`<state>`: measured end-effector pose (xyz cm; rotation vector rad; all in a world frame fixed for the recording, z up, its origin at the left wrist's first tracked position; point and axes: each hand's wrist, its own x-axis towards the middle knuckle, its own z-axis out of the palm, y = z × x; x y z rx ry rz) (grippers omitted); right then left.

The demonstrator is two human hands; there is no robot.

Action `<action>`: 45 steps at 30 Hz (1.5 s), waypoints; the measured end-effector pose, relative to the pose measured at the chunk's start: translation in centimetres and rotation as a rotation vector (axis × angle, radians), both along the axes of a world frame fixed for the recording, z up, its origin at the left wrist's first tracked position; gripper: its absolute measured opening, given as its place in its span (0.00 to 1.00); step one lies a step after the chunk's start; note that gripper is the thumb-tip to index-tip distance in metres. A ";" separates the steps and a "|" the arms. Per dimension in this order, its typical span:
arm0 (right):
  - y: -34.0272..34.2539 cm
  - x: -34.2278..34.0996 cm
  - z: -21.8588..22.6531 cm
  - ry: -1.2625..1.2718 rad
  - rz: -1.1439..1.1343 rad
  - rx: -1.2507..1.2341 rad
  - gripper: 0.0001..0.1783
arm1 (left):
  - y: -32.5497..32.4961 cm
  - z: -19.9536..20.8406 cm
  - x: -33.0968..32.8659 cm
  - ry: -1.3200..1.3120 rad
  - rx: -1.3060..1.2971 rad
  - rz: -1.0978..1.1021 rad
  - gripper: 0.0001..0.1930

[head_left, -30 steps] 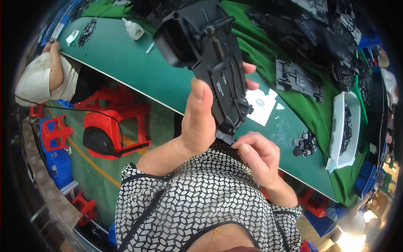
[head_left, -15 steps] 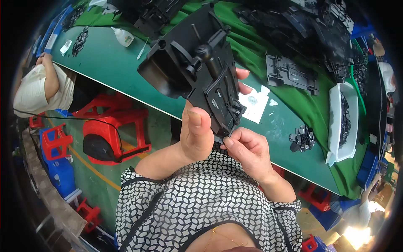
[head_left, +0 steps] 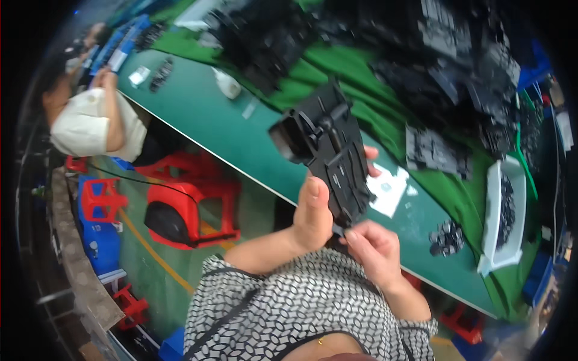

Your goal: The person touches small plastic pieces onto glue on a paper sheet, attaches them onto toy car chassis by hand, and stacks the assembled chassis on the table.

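Note:
A long black plastic housing [head_left: 344, 168], with a hollow, box-like far end and a ribbed flat side, is held tilted up above the table edge in front of me. My left hand [head_left: 314, 213] grips it, thumb along the left side and fingertips showing past the right side. At the near end of the housing, my right hand [head_left: 376, 245] has its thumb and index finger pinched together. Something small and dark shows at those fingertips, but blur hides whether it is a separate piece or the housing's own corner.
On the green table [head_left: 241, 147] are a white bottle [head_left: 227, 84], a paper sheet [head_left: 390, 194], a pile of small black parts [head_left: 447, 238] and a white bin [head_left: 492, 210]. Black housings crowd the green cloth [head_left: 385, 123]. A person [head_left: 96, 123] sits left; red stools [head_left: 171, 201] stand below.
The view has shifted, so the scene sits lower and further right. The housing is farther from the camera. Both hands keep their places on it.

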<state>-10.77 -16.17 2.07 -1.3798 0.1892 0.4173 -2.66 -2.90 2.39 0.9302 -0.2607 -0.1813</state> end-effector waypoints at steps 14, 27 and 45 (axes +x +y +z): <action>-4.6 -4.2 -1.9 -0.675 -0.346 -0.789 0.04 | 8.9 13.1 16.0 -0.535 0.818 0.584 0.27; -4.0 -4.6 -2.6 -0.828 -0.247 -0.863 0.01 | 11.1 11.8 33.7 -0.138 2.208 0.232 0.35; -5.0 -3.3 -3.4 -0.920 -0.278 -0.806 0.06 | -2.9 7.6 15.8 -1.057 1.399 -0.321 0.13</action>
